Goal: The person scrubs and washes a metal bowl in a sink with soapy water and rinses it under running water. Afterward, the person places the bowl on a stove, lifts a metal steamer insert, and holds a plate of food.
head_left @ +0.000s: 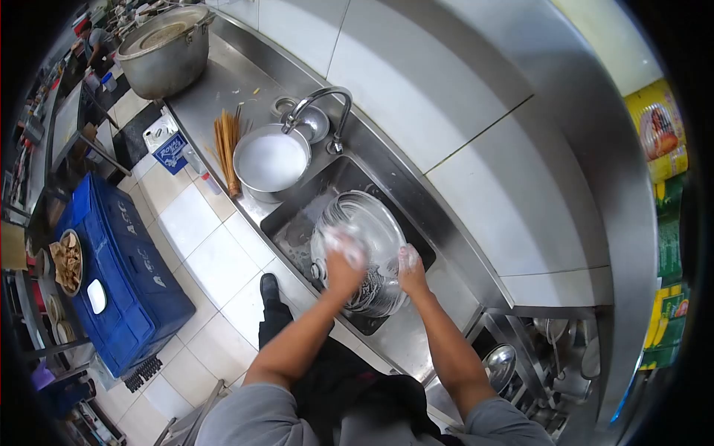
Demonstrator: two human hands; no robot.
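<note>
In the sink (pixel 297 215) a large round metal bowl (pixel 383 215) sits tilted, with soapy swirls over its inner surface. My right hand (pixel 409 269) grips its right rim, suds on the fingers. Over the middle of the bowl is my left hand (pixel 346 260), smeared by motion and covered in white lather. Whether it holds a scrubber under the foam is hidden. A curved metal faucet (pixel 327 97) stands at the sink's back edge. Beside the sink a round metal pot (pixel 271 160) holds white, foamy liquid.
Thin wooden sticks (pixel 227 152) lie left of the pot, near small metal bowls (pixel 312 123). A big lidded stockpot (pixel 163 56) stands at the counter's far end. On the left is a blue chest (pixel 126 260) carrying a food bowl (pixel 67 260). A person (pixel 97 44) is far back.
</note>
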